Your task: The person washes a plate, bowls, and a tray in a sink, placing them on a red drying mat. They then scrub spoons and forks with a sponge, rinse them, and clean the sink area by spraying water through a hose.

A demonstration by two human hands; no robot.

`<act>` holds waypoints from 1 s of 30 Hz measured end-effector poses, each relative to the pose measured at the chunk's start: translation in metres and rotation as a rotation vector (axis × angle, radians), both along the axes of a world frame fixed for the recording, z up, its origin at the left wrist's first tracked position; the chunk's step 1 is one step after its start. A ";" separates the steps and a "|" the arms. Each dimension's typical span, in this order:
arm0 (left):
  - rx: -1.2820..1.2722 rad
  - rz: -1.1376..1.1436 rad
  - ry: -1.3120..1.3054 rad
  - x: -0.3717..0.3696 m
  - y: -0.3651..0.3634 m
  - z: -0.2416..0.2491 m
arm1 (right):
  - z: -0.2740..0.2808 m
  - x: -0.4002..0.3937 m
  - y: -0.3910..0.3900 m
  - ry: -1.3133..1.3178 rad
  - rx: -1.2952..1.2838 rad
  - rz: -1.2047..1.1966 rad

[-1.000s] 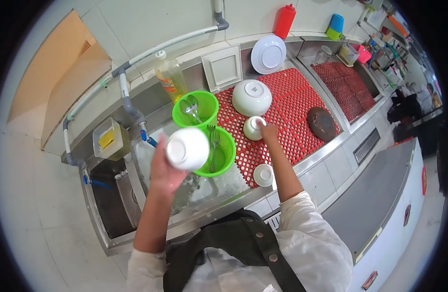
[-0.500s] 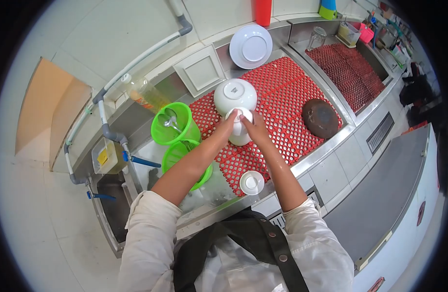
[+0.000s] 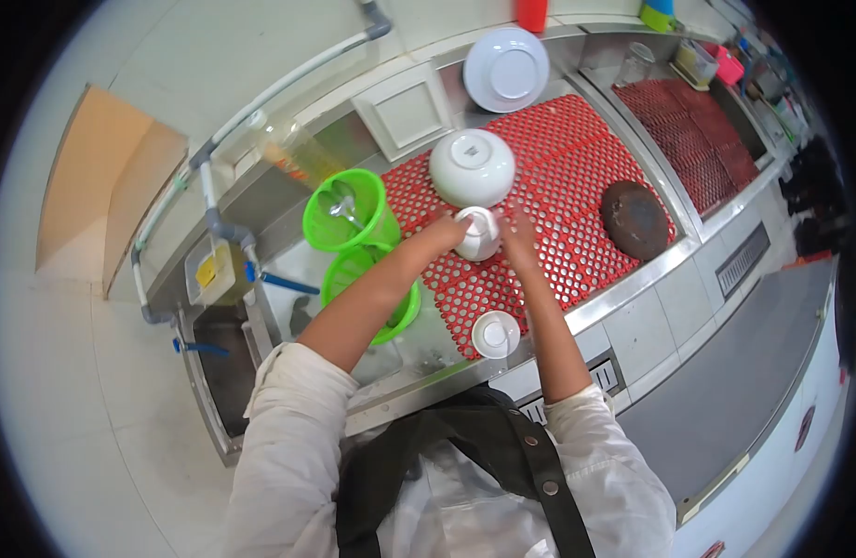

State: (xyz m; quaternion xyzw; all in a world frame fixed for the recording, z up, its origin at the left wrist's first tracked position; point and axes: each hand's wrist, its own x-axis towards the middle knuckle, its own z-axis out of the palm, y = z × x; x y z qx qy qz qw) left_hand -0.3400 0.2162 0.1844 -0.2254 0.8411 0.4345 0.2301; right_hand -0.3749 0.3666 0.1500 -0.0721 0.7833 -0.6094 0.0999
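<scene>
A small upturned white bowl [image 3: 477, 240] is on the red perforated mat [image 3: 563, 153], just in front of a larger upturned white bowl [image 3: 471, 177]. My left hand [image 3: 444, 233] grips the small bowl from its left side, with fingers at its base. My right hand [image 3: 518, 244] is just right of it, slightly blurred, fingers apart and seemingly off the bowl. Nearer to me, a small white dish [image 3: 496, 335] lies on the mat's front corner.
Left of the mat are two green baskets [image 3: 349, 212], the upper holding spoons. A square white plate [image 3: 405, 110] and a round plate [image 3: 506, 71] lean at the back. A dark brown round object [image 3: 635, 221] lies on the right. Blue-handled taps [image 3: 288, 283] jut out at left.
My right hand has come away from the small bowl to the right, while my left hand stays on it. The whole view has shifted slightly.
</scene>
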 end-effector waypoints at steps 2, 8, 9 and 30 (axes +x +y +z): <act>-0.010 -0.057 0.397 0.033 -0.002 0.041 | 0.041 0.010 0.012 0.415 -0.027 -0.052; 0.564 0.008 0.337 0.218 -0.084 0.154 | 0.185 0.131 -0.030 0.480 -0.413 0.749; 0.494 0.182 0.398 0.256 -0.103 0.148 | 0.180 0.160 -0.050 0.535 -0.432 0.919; -0.683 0.637 0.160 0.560 -0.137 -0.058 | -0.210 0.216 -0.405 0.274 1.021 1.092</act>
